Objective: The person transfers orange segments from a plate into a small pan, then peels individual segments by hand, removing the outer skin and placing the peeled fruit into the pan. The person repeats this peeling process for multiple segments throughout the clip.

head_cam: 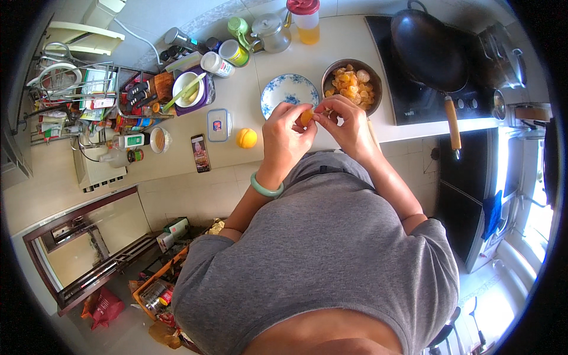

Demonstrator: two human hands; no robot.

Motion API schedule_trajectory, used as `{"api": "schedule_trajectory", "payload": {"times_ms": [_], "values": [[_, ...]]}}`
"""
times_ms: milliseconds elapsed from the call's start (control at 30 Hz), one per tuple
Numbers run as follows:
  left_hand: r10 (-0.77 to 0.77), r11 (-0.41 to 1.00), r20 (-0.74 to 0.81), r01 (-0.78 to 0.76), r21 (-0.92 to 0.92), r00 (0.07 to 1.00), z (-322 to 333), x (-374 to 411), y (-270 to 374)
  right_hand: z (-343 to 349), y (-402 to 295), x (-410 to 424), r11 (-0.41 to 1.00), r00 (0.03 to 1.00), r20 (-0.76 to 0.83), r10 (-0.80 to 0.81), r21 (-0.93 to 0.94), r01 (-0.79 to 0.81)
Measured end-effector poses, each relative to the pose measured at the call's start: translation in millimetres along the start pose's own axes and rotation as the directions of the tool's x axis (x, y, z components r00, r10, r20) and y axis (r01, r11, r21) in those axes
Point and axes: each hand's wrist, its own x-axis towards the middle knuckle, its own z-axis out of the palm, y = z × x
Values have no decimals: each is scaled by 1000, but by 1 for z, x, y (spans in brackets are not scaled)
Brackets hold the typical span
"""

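Observation:
My left hand [284, 131], with a green bangle [266, 186] on its wrist, pinches a small orange citrus segment [306, 117] between thumb and fingers. At the segment's right edge, the thumb and fingertips of my right hand [348, 128] grip it too; exactly what they pinch there is too small to tell. Both hands are raised over the counter's front edge. Behind them lies a white plate with blue flowers [288, 88], partly covered by my fingers. A round pan [378, 86] holding many peeled citrus segments [348, 86] stands beyond my right hand.
An orange-yellow round fruit [246, 138], a lidded plastic box [219, 125] and a phone [200, 153] lie to the left. A wok [426, 49] sits on the black cooktop [417, 106], its wooden handle [452, 122] jutting past the counter edge. A metal teapot [270, 35] stands behind.

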Motion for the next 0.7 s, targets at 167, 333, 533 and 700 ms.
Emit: {"api": "schedule_trajectory", "payload": {"times_ms": [167, 333, 533, 700], "values": [[3, 1000, 6, -3, 2, 1000, -1, 0, 3, 3, 3, -1, 996, 996, -43, -84, -8, 84], [-8, 1000, 15, 7, 2, 1000, 0, -1, 3, 4, 6, -1, 994, 994, -37, -103, 34, 104], [-13, 1000, 31, 13, 4, 999, -1, 0, 4, 2, 2, -1, 996, 996, -31, -89, 18, 90], [-18, 1000, 42, 18, -1, 999, -1, 1, 4, -1, 2, 0, 994, 994, -4, -105, -12, 105]]}}
